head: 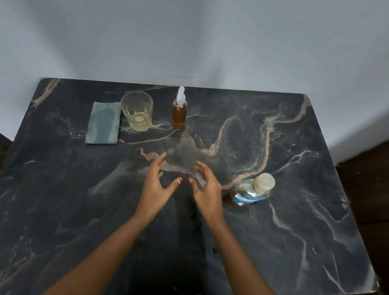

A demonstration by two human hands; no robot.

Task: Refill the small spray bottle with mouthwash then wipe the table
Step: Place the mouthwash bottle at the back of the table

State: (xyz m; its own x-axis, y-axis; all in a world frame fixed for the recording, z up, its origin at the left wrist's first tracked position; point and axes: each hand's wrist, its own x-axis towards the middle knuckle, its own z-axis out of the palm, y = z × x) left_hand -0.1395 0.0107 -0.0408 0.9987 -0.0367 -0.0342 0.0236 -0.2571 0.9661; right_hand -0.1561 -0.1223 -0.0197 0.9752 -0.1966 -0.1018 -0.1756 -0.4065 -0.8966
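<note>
A small spray bottle [179, 111] with amber liquid and a clear cap stands upright at the back of the dark marble table [305, 217]. A mouthwash bottle [253, 190] with a white cap and blue label stands to the right of my hands. A folded grey-green cloth [103, 123] lies flat at the back left. My left hand [156, 184] and my right hand [206, 190] hover side by side over the table's middle, fingers spread, holding nothing.
A clear glass [137, 110] with a little pale yellow liquid stands between the cloth and the spray bottle. A pale wall rises directly behind the table. Dark wooden floor or furniture borders the table left and right.
</note>
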